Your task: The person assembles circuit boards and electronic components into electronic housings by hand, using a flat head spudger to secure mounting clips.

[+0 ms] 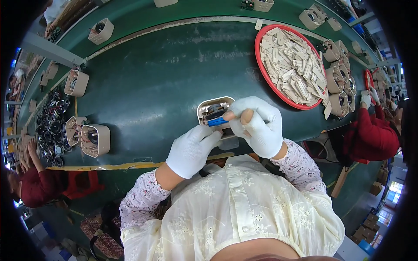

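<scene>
In front of my body a beige plastic housing (228,101) stands on the green bench with its open side up. A round black speaker (214,111) sits inside it. My left hand (190,150), in a white glove, is closed on the housing's near left edge. My right hand (260,127) wears a white glove with bare fingertips showing. Its thumb and fingers pinch a blue battery (217,122) at the housing's opening, beside the speaker. The gloves hide the near side of the housing.
A red round tray (260,65) heaped with beige plastic strips lies at the right. More housings (337,78) stand beyond it, and others (96,140) at the left beside a pile of black speakers (54,126). People in red (372,135) sit on both sides.
</scene>
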`<state>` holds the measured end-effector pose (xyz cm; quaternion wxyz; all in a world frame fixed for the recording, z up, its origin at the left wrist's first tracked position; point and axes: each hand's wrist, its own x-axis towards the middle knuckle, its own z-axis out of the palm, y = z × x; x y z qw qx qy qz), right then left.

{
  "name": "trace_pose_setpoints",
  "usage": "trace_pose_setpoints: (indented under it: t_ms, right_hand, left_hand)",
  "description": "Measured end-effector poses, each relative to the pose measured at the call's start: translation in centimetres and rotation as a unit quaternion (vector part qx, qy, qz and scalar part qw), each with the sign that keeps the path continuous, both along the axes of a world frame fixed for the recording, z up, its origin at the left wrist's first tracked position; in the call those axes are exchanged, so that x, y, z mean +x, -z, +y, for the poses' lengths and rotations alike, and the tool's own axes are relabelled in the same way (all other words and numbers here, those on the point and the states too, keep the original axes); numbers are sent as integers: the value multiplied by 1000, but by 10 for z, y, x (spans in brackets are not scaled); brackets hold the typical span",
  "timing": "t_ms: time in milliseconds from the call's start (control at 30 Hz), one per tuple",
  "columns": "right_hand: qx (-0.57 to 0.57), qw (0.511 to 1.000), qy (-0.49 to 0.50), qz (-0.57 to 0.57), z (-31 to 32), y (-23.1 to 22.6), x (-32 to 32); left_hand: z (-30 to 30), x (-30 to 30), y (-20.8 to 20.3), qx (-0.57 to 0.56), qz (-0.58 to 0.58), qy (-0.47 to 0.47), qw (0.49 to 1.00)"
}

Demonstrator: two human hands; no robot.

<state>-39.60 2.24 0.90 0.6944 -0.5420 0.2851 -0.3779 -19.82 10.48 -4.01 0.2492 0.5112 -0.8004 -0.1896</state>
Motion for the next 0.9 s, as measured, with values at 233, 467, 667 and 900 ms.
trace_pose_setpoints:
  t_ms: [233, 467, 667, 900]
  right_hand:
    - [-218, 976, -15, -5, 1, 34, 8]
    - [-155, 980, 45, 113, -43, -17, 16]
    - [-272, 676, 176, 662, -265, -19, -27]
    - [-251, 599, 92, 755, -315, 22, 5]
  left_hand:
    - [-1, -1, 1, -18, -1, 10, 1000]
    - [-10, -2, 14, -90, 106, -48, 989]
    - [-18, -1, 5, -81, 97, -23, 992]
    - [-13, 6, 21, -164, 110, -15, 980]
